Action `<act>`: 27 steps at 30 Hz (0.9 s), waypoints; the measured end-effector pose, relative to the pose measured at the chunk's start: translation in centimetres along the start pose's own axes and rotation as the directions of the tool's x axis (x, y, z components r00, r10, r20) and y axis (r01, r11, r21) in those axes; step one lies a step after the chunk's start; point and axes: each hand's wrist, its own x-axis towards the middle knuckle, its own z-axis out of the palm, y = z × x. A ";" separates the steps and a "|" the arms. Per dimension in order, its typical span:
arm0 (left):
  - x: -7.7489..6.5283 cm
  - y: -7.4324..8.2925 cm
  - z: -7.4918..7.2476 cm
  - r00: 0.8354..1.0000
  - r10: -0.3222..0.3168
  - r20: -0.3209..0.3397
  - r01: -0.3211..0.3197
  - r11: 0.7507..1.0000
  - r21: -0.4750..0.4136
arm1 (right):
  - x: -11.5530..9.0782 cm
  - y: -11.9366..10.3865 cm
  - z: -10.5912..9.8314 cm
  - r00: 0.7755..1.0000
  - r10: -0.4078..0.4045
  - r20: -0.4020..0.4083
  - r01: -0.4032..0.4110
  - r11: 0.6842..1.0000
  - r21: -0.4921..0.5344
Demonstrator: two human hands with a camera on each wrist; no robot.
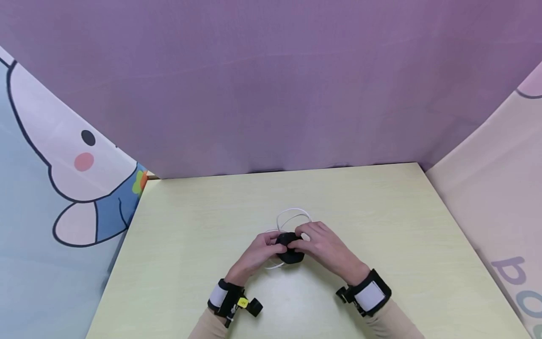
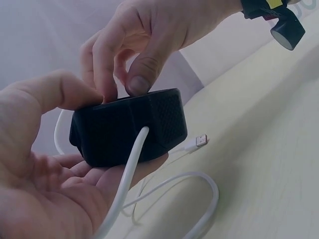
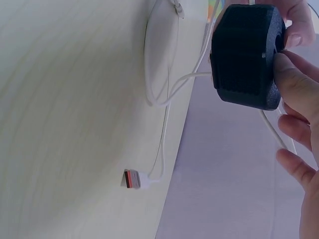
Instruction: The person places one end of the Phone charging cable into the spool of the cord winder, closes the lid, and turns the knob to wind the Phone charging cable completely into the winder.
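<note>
A black, many-sided cable winder (image 1: 293, 257) is held up over the table between both hands. My left hand (image 1: 255, 255) grips it, thumb on the upper edge and fingers beneath in the left wrist view. From above, my right hand (image 1: 328, 248) pinches at its top face with thumb and fingertips; what lies right under those fingertips is hidden. A white USB cable (image 2: 129, 174) comes out of the winder's side and runs down in loose loops. The cable's USB plug (image 3: 132, 179) lies on the table, its metal end showing a red-orange insert.
The pale wooden table (image 1: 182, 226) extends around both hands. A purple cloth (image 1: 271, 94) hangs behind its far edge, with printed cloths (image 1: 84, 188) at the sides. Each wrist wears a black strap (image 1: 368, 293) with a small camera.
</note>
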 end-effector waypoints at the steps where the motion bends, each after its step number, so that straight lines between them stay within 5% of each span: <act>1: 0.0 0.0 0.0 1.000 -0.001 0.000 0.001 1.000 0.002 | 0.0 0.0 0.0 1.000 0.000 -0.005 0.000 1.000 -0.005; 13: -0.3 0.2 0.3 1.000 -0.003 0.002 0.003 1.000 0.012 | 0.0 0.0 0.1 1.000 -0.010 -0.023 0.008 0.994 -0.113; 27: -0.3 0.1 0.6 1.000 -0.020 -0.021 0.019 1.000 -0.025 | -0.1 -0.1 0.8 0.995 0.018 -0.097 -0.026 0.996 -0.084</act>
